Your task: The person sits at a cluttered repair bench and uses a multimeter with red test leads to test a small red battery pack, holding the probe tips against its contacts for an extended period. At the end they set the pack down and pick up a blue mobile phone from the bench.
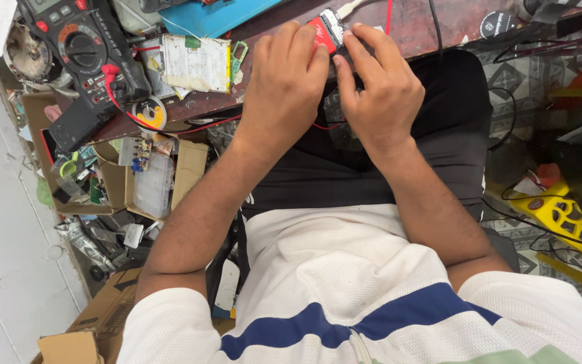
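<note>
Both hands meet at the front edge of a brown workbench (426, 27). My left hand (284, 84) and my right hand (380, 87) pinch a small red and black device (325, 30) between their fingertips. A white cable (348, 8) runs out of its far end. A thin red wire (325, 126) passes under my hands, over my dark trousers. Most of the device is hidden by my fingers.
A black multimeter (82, 47) with red lead lies at the bench's left, beside a solder reel (149, 111) and a silver flat battery pack (197, 62). Cardboard boxes (122, 175) of small parts stand below on the left. A yellow plastic piece (560, 212) lies on the patterned floor at right.
</note>
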Demonstrator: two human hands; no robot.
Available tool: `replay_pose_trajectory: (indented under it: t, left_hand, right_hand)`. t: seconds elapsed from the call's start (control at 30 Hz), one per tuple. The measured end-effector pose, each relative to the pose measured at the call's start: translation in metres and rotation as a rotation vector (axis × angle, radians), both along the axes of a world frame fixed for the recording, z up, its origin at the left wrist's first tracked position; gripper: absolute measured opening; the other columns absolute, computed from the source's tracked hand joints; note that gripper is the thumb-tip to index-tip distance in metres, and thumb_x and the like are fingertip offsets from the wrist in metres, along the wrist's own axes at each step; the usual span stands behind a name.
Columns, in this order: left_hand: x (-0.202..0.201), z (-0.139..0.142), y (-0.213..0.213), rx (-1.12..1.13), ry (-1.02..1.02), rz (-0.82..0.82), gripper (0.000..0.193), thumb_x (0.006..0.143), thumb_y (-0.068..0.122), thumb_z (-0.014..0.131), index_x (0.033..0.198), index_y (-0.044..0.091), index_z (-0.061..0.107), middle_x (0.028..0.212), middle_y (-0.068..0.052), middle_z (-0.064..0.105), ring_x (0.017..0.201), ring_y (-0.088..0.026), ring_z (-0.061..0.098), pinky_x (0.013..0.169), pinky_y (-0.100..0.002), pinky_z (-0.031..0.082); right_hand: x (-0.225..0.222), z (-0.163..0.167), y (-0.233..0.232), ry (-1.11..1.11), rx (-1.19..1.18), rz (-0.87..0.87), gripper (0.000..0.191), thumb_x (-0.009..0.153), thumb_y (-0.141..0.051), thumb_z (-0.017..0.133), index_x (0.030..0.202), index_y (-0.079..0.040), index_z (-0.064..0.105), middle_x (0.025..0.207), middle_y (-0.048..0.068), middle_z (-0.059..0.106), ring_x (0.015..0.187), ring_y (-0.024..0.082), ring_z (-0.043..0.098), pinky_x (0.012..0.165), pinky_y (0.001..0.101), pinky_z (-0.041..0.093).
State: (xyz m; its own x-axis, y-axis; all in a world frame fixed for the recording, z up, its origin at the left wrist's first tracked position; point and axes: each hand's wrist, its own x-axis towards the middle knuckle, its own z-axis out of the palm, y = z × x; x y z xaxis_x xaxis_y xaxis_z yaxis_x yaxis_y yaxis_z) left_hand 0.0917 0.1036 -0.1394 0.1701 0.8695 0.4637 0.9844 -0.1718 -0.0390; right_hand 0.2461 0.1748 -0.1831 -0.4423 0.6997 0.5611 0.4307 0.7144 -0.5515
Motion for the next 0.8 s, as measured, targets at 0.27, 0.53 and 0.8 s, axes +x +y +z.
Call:
replay_pose_trajectory:
  t: [0.27, 0.53, 0.8]
  left_hand:
    - [-0.005, -0.005, 0.003, -0.094, -0.117, -0.037, 0.025, 0.092, 0.008, 0.069, 0.113, -0.003, 0.073, 0.121, -0.012, 0.061, 0.118, -0.028, 0.054, 0.099, -0.043, 0.042]
    - [-0.013, -0.004, 0.004, -0.098, -0.215, -0.061, 0.027, 0.084, 0.004, 0.074, 0.111, 0.003, 0.077, 0.126, -0.01, 0.06, 0.122, -0.03, 0.052, 0.102, -0.043, 0.042]
    - [-0.018, -0.009, 0.007, -0.121, -0.297, -0.069, 0.025, 0.083, 0.003, 0.078, 0.109, 0.003, 0.078, 0.123, -0.008, 0.061, 0.116, -0.029, 0.053, 0.097, -0.043, 0.044]
  right_hand:
    - [-0.001, -0.003, 0.0, 0.012, -0.013, 0.003, 0.024, 0.1, -0.01, 0.08, 0.121, -0.003, 0.074, 0.125, 0.008, 0.07, 0.109, 0.028, 0.072, 0.093, 0.0375, 0.06]
    - [-0.003, -0.003, -0.001, 0.009, 0.003, 0.008, 0.025, 0.1, -0.009, 0.08, 0.123, -0.003, 0.073, 0.126, 0.008, 0.07, 0.11, 0.029, 0.072, 0.094, 0.038, 0.06]
    - [-0.004, -0.004, -0.003, 0.004, 0.018, 0.009, 0.026, 0.099, -0.008, 0.079, 0.124, -0.003, 0.074, 0.126, 0.008, 0.071, 0.11, 0.029, 0.072, 0.094, 0.0381, 0.06]
